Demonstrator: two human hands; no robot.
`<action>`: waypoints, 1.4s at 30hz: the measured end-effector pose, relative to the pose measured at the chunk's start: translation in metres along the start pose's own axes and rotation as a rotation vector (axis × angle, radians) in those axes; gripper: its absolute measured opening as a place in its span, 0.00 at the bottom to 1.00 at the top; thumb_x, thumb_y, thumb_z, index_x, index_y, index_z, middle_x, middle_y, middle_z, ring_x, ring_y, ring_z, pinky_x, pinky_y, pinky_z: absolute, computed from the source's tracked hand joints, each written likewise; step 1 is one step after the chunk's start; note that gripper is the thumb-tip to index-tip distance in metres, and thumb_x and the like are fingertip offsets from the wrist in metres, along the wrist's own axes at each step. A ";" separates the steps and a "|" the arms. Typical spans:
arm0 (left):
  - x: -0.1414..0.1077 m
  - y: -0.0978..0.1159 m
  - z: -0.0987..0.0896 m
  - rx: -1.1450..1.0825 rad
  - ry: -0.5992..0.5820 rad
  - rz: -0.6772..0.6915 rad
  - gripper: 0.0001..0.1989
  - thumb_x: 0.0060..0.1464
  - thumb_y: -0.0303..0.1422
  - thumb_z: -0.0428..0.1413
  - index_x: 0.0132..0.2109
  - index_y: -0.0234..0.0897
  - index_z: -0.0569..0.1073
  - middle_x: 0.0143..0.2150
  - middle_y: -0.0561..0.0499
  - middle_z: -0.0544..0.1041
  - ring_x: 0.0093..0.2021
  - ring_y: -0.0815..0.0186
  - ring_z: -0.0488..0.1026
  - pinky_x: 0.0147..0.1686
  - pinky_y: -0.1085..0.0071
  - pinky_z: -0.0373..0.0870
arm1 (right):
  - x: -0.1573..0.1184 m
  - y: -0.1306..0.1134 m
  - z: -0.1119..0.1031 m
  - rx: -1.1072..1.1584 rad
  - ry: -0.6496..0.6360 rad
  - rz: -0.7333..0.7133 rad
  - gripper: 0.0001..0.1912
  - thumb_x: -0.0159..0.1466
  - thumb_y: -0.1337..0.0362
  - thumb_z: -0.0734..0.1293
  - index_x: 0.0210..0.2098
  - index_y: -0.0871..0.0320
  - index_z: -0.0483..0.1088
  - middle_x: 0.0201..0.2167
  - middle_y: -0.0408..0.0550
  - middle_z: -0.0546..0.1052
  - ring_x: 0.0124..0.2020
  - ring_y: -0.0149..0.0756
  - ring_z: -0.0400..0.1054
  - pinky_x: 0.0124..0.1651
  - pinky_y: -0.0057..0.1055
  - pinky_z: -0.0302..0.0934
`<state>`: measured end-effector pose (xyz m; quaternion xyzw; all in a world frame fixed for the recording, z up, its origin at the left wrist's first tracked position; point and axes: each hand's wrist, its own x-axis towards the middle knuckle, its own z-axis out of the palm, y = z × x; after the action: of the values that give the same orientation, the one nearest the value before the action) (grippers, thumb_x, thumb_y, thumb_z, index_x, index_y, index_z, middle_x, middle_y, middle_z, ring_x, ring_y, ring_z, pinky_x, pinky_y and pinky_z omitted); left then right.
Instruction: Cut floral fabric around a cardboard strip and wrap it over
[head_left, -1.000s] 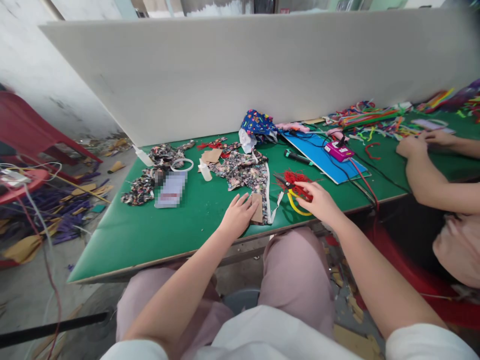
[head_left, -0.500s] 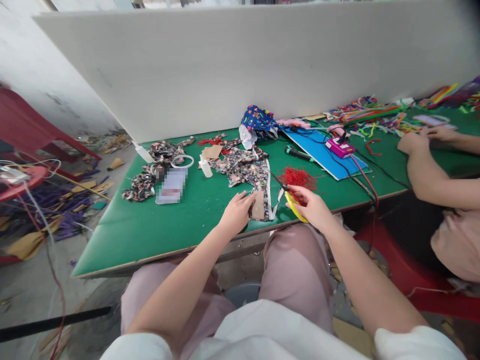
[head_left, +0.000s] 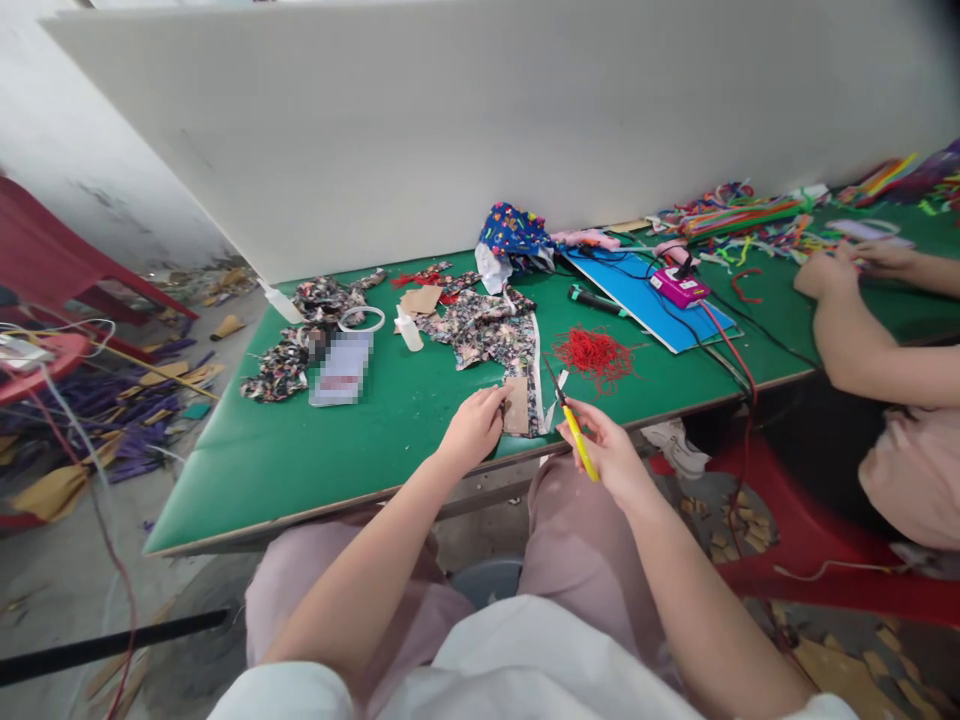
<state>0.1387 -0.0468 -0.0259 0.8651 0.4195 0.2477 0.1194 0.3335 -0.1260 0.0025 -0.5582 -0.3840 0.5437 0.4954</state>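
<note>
A piece of brown card (head_left: 516, 406) lies on dark floral fabric (head_left: 486, 328) with a white edge strip, near the table's front edge. My left hand (head_left: 474, 428) rests at the card's left side, its fingers close together; what is under the fingertips is hidden. My right hand (head_left: 604, 450) is closed on yellow-handled scissors (head_left: 579, 440), their dark blades pointing up and left beside the fabric's white edge. A small white strip (head_left: 562, 382) is next to the blades. Behind my right hand is a heap of red threads (head_left: 595, 358).
On the green table (head_left: 247, 470) are a white bottle (head_left: 409, 331), a phone (head_left: 341, 370), a blue board (head_left: 637, 295) and a purple power box (head_left: 680, 288) with cables. At the right, another person's hands (head_left: 829, 270) work near colourful strips. A pale panel stands behind.
My right hand has moved slightly down with the scissors, which have turned to point more steeply away from me. My left hand has stayed beside the card.
</note>
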 end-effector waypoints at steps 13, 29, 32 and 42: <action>-0.011 -0.002 -0.006 -0.038 0.066 -0.019 0.10 0.55 0.29 0.49 0.44 0.37 0.72 0.42 0.48 0.76 0.51 0.60 0.68 0.50 0.60 0.66 | 0.018 0.011 0.008 -0.667 0.090 -0.256 0.25 0.56 0.66 0.60 0.54 0.54 0.60 0.40 0.50 0.73 0.37 0.37 0.68 0.42 0.36 0.63; -0.013 -0.005 -0.005 0.000 0.049 0.044 0.09 0.55 0.30 0.51 0.38 0.39 0.76 0.42 0.50 0.77 0.51 0.60 0.67 0.53 0.59 0.63 | 0.014 0.027 0.015 -0.683 0.098 -0.272 0.27 0.54 0.68 0.62 0.54 0.51 0.62 0.38 0.48 0.73 0.40 0.39 0.66 0.45 0.37 0.60; -0.013 -0.005 -0.006 0.000 0.049 0.044 0.09 0.55 0.30 0.51 0.38 0.39 0.76 0.42 0.50 0.77 0.51 0.60 0.67 0.52 0.59 0.63 | 0.010 0.023 0.015 -0.609 0.085 -0.258 0.27 0.54 0.67 0.62 0.54 0.50 0.60 0.40 0.46 0.73 0.40 0.36 0.67 0.43 0.34 0.61; -0.012 -0.005 -0.005 -0.066 0.068 0.055 0.08 0.54 0.29 0.51 0.36 0.38 0.76 0.41 0.49 0.77 0.48 0.59 0.68 0.51 0.60 0.63 | -0.015 0.009 0.009 -0.155 0.122 0.024 0.29 0.53 0.53 0.66 0.52 0.52 0.57 0.22 0.36 0.69 0.09 0.20 0.51 0.09 0.21 0.46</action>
<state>0.1263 -0.0530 -0.0283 0.8628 0.3912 0.2940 0.1268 0.3216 -0.1415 -0.0021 -0.6315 -0.3872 0.4832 0.4667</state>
